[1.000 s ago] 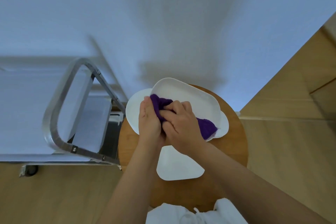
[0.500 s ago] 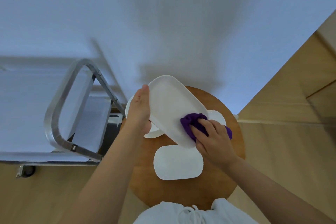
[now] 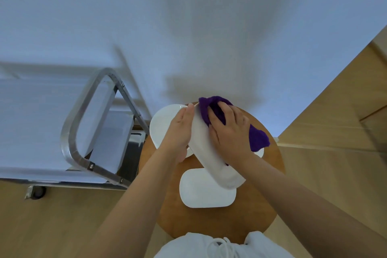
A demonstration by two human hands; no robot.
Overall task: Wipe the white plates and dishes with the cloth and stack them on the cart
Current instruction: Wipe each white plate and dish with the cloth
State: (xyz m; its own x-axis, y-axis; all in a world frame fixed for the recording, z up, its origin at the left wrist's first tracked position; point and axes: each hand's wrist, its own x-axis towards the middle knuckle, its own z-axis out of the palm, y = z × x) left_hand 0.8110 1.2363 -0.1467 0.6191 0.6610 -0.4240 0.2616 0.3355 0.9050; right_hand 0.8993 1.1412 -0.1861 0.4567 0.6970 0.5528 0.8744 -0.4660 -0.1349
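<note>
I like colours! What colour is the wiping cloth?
The cloth is purple, seen in the head view.

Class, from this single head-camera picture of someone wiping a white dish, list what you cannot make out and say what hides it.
1. Head view: the tilted white oblong dish shows its outer side; its inside is turned away.
2. The purple cloth is partly covered by the right hand.
3. The round white plate is partly hidden by the left hand.
4. The metal cart is cut off by the left edge.
</note>
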